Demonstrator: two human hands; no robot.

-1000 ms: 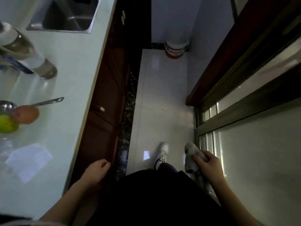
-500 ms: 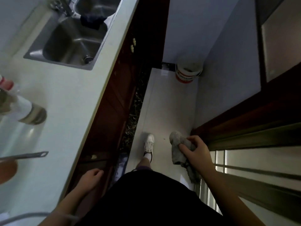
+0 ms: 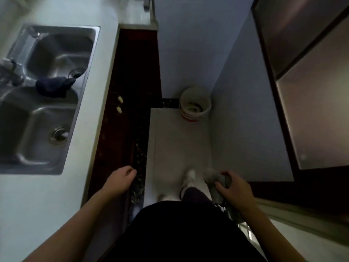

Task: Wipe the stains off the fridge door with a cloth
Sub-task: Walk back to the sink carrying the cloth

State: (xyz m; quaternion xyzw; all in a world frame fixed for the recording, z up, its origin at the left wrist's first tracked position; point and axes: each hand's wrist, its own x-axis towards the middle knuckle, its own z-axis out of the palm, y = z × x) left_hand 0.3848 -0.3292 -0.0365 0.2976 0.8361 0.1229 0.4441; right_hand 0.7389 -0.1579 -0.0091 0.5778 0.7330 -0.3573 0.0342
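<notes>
My right hand (image 3: 236, 190) grips a crumpled grey cloth (image 3: 217, 181) low at my right side, above the floor. My left hand (image 3: 119, 179) hangs with loosely curled fingers and holds nothing, beside the dark cabinet front below the counter. A tall appliance with reflective grey panels in a dark frame (image 3: 309, 87) stands at the right; whether it is the fridge door I cannot tell. No stains show in this blurred view.
A white counter (image 3: 98, 76) with a steel double sink (image 3: 43, 103) runs along the left, a dark rag (image 3: 52, 87) draped on the divider. A white bucket (image 3: 195, 104) stands in the far corner of the narrow tiled floor. My white shoe (image 3: 190, 178) steps forward.
I have walked forward along the aisle: the sink and bucket came nearer, the bottle, spoon and fruit left the view. The cloth stays in my right hand.
</notes>
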